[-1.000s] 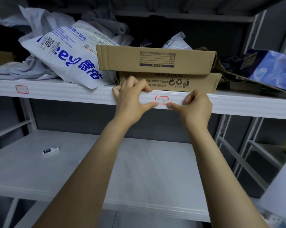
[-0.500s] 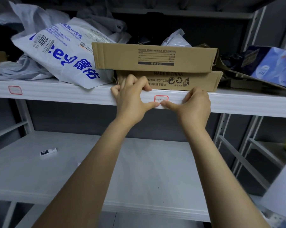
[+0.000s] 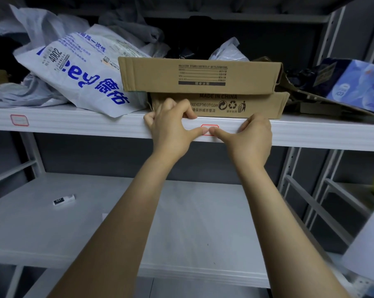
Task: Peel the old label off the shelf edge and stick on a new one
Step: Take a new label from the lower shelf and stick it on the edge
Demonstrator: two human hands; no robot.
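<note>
I'm watching both arms reaching up and forward from the bottom of the view, forearms bare, wrists nearly straight, converging on the shelf edge (image 3: 78,125) of the upper white metal shelf. The left hand (image 3: 171,127) is hooking its curled fingers over the top lip of the edge, knuckles up, right in front of the lower cardboard box (image 3: 261,105). Its thumb (image 3: 197,132) is stretching out to the right, flat on the front face. The right hand (image 3: 253,136) is mirroring it: fingers are bending over the top lip and the thumb (image 3: 219,132) is pointing left along the face. So both hands are gripping the shelf edge, fingers on top and thumbs in front.

The red-bordered label (image 3: 209,126) is sitting on the front of the edge between the hands. Both thumb tips are pressing on its lower half and almost meeting, so only its top border is showing. I can't tell whether any corner is lifting.

A second red-bordered label (image 3: 19,120) is sitting on the same edge, far left. On the shelf, an upper cardboard box (image 3: 199,74) is lying stacked on the lower one. A white plastic bag with blue print (image 3: 80,69) is slumping to their left, and a blue package (image 3: 357,82) is lying on the right. On the lower shelf (image 3: 181,211) a small white item with a black tag (image 3: 63,200) is lying on the left, well apart from the arms.
</note>
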